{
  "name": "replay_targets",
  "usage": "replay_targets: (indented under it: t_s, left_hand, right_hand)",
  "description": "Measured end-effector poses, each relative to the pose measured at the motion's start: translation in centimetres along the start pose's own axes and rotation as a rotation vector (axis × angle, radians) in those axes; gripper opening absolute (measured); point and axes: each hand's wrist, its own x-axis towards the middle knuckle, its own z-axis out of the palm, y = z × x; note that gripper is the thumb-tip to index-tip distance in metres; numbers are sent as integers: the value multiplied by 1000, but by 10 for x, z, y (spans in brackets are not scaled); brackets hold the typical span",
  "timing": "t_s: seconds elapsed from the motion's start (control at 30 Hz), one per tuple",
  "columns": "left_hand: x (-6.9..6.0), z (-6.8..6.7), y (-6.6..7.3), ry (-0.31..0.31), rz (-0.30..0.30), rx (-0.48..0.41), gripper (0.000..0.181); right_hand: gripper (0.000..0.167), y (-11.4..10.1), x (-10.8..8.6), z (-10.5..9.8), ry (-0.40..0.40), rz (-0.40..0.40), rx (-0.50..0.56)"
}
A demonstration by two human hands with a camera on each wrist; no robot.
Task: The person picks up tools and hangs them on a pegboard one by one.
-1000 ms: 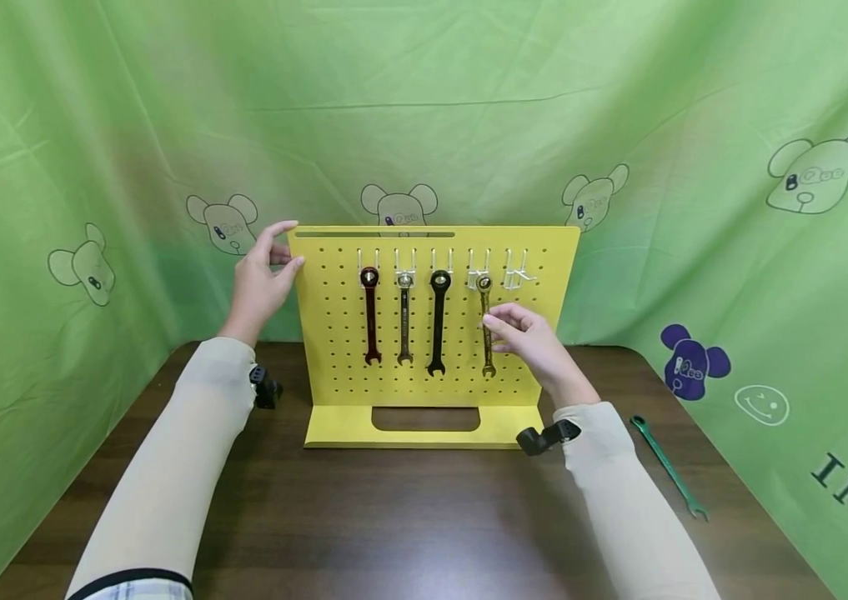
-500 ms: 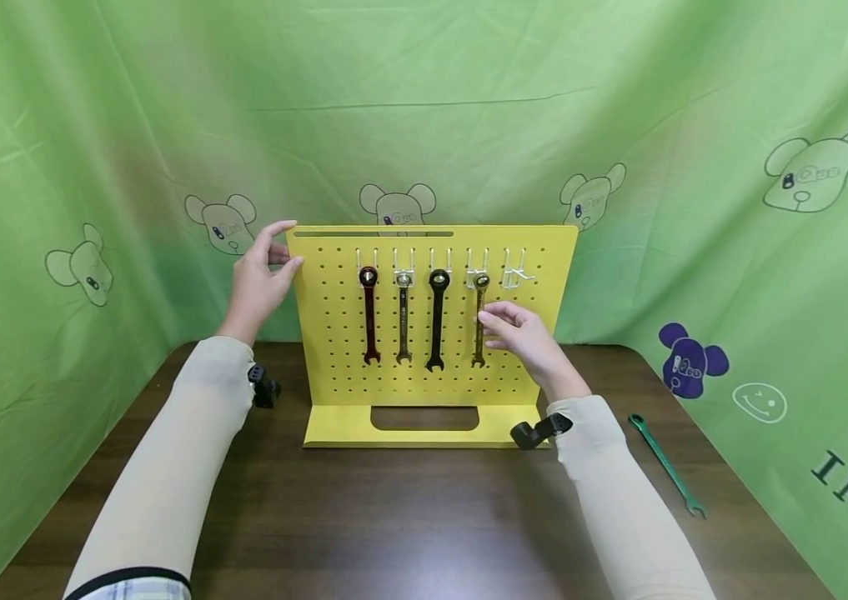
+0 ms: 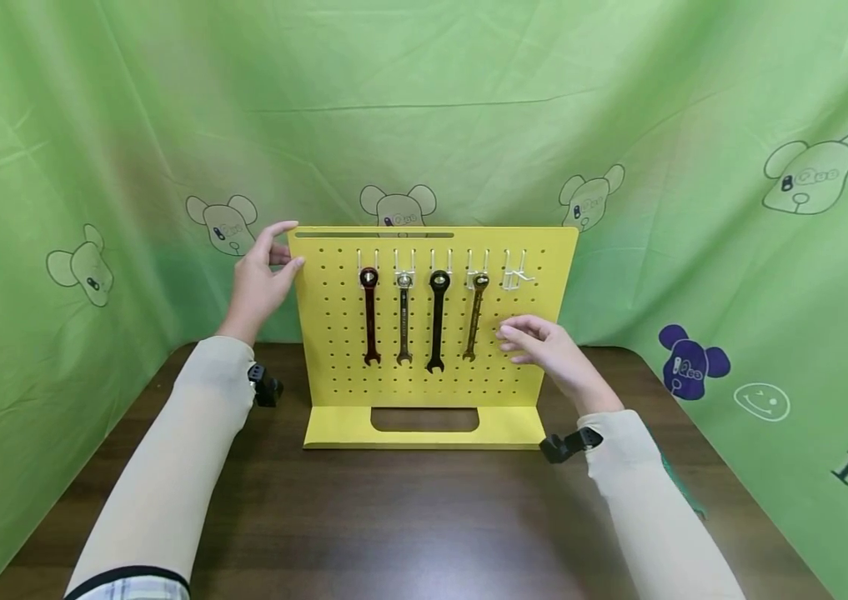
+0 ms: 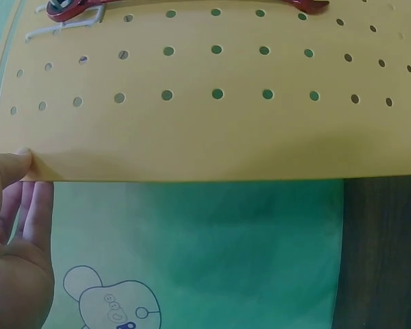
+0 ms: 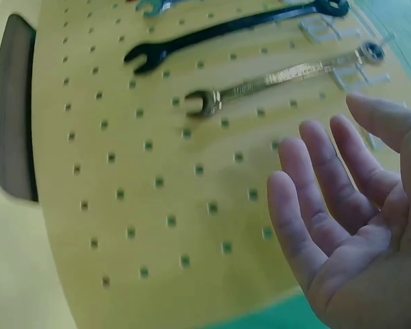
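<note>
A yellow pegboard stands upright on the table. My left hand grips its upper left corner, thumb on the front face and fingers behind the edge. Four-row aside, a red wrench, a silver wrench and a black wrench hang from white hooks. To their right a gold-toned wrench hangs slightly tilted from its hook. Near it, my right hand is apart from the wrench, fingers loosely bent and holding nothing. The rightmost hook carries no wrench.
A green wrench lies on the brown table at the right, partly hidden by my right sleeve. The pegboard's base extends toward me. Green cloth surrounds the table behind and at the sides.
My right hand has let go of the gold-toned wrench and moved right and down. That wrench's lower end has swung left. My left hand stays on the board.
</note>
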Motion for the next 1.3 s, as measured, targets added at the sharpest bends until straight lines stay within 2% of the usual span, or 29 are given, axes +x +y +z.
replay_targets:
  t_s: [0.2,0.47,0.8,0.93,1.07,1.3]
  left_hand:
    - [1,-1,0,-12,-8,4,53]
    - [1,0,2,12,-28,-4,45]
    - [3,2,5,63,-47,-58,37]
    - [4,2,5,67,-63,-46,36]
    - [6,3,7,70,-66,-40,34]
    - [8,3,7,71,-82,-61,31]
  right_hand:
    - [52,17,-25,-32,-21,26,-105]
    - [44,45,-62,-69,21,76,-225]
    - [35,82,-102,-109,56,150,-250]
    - [44,99,-116,-125,58,211,-276]
    - [51,114,-127,-139,43,313,-264]
    - [51,130,-138,-153,49,458,-285]
